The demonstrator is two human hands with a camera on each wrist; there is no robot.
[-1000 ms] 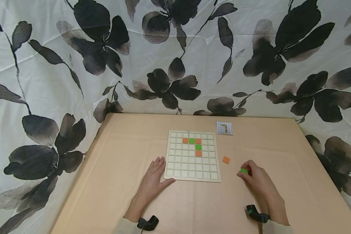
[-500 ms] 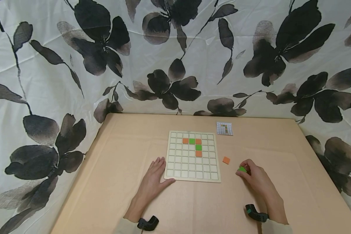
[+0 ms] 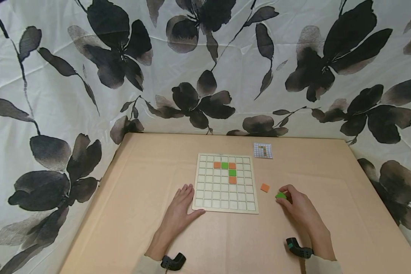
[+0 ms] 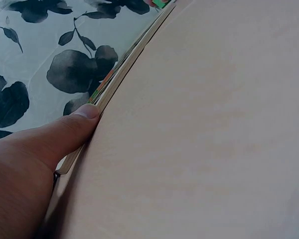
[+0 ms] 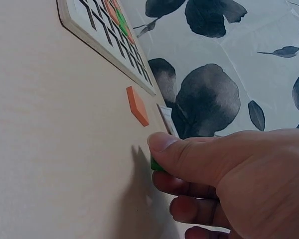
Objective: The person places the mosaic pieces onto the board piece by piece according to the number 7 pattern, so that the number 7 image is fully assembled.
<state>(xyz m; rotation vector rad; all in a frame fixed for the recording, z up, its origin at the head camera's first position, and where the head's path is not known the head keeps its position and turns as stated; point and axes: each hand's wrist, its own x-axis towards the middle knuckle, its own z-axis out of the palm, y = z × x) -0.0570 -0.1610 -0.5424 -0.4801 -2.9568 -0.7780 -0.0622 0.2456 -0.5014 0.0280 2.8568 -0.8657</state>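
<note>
A pale square grid board (image 3: 213, 198) lies on the table, with orange and green tiles set in some of its cells. My left hand (image 3: 178, 209) rests at the board's lower left corner, fingers straight along the side and thumb on the near edge; the left wrist view shows the thumb (image 4: 65, 132) touching that edge. To the right of the board, my right hand (image 3: 301, 207) pinches a green square tile (image 3: 280, 195) between thumb and fingers. A loose orange tile (image 3: 265, 187) lies between this hand and the board, also seen in the right wrist view.
Behind the board's right corner lies a small card (image 3: 262, 150) printed with a grid pattern. The wooden table (image 3: 140, 171) ends at the back against a white cloth (image 3: 246, 68) with dark flowers. Each wrist wears a black device.
My right hand has shifted slightly left and away from me with the green tile, nearer the loose orange tile. The left hand and the board have stayed in place.
</note>
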